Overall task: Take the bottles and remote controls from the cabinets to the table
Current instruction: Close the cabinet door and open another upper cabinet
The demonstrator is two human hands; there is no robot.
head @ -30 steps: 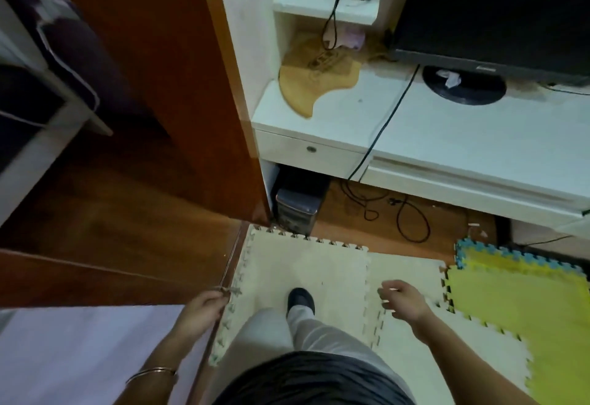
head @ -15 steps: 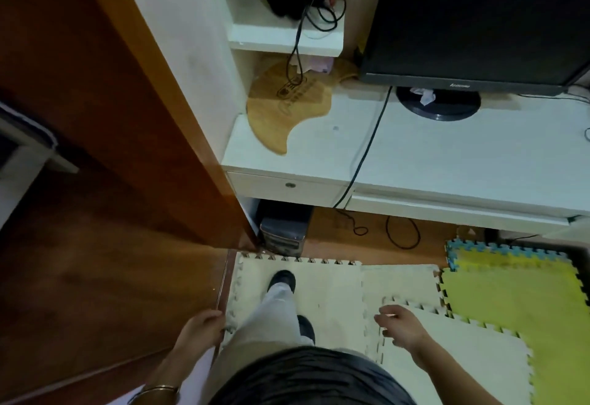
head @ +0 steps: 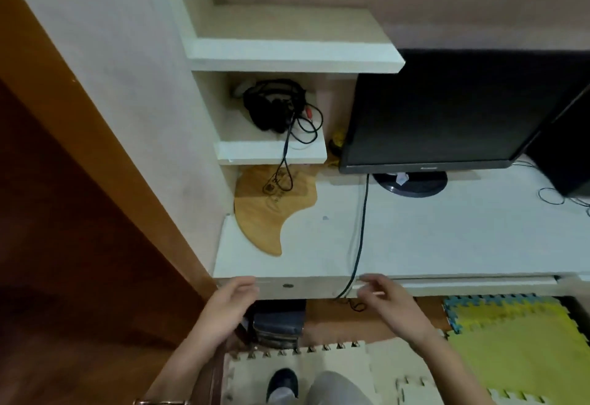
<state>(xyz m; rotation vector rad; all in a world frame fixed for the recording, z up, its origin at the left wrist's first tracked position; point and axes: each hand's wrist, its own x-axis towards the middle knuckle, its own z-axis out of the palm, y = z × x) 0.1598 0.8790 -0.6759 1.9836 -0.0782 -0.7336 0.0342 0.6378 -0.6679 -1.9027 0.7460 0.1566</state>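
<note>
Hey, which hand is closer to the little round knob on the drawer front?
Left. The left hand is just left of the drawer knob, fingertips close to it; the right hand is farther off to the knob's right, past the black cable.

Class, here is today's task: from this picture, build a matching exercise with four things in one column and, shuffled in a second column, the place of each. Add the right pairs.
Things
1. black headphones
2. wooden board
3. monitor
4. yellow foam mat

Places
A. on the floor, at the right
B. on the lower shelf
C. standing on the white desk on a round foot
D. flat on the desk, partly under that shelf

Pairs: 1-B, 2-D, 3-C, 4-A
</note>
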